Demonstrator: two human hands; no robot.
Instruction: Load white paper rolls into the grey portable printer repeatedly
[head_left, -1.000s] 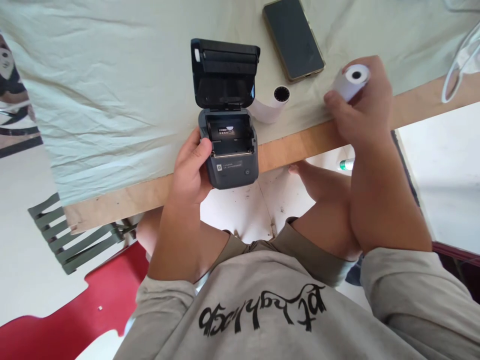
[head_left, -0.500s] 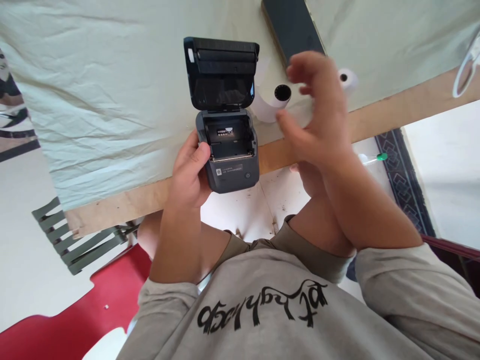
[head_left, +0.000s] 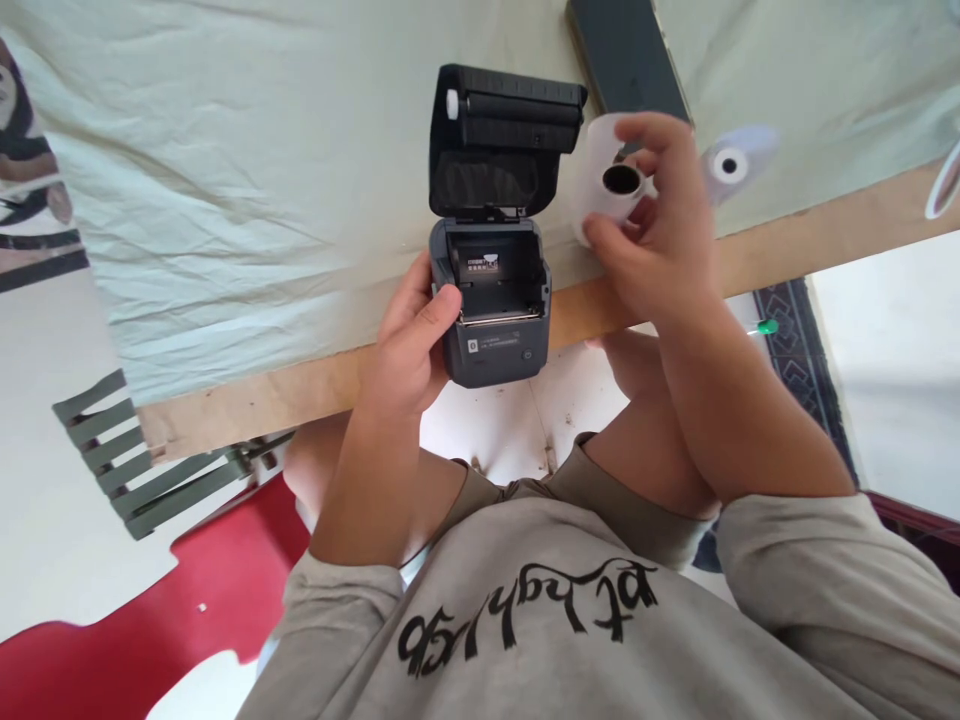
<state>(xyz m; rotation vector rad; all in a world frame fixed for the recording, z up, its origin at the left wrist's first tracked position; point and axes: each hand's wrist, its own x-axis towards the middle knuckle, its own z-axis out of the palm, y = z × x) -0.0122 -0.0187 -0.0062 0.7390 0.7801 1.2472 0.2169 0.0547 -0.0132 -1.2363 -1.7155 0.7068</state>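
Observation:
My left hand (head_left: 412, 345) grips a dark grey portable label printer (head_left: 499, 350) by its left side, thumb near the open bay. The printer's lid (head_left: 495, 180) stands raised, showing a black roller inside, and the bay (head_left: 499, 280) holds no roll. To its right, my right hand (head_left: 660, 220) has its thumb and fingers curled round a white paper roll (head_left: 613, 206) with a dark core; a loose strip of its paper (head_left: 600, 140) curves up on the left. Part of the roll is hidden by the fingers.
A dark phone-like slab (head_left: 630, 60) lies behind the right hand. Another white roll (head_left: 729, 165) with a small core sits farther right. The pale cloth (head_left: 262, 200) covers the table, whose wooden edge (head_left: 255, 400) is bare. A red chair (head_left: 225, 560) stands lower left.
My right hand has closed in on the paper roll from the right and its fingers are now round it. The printer has shifted right in view, still in my left hand.

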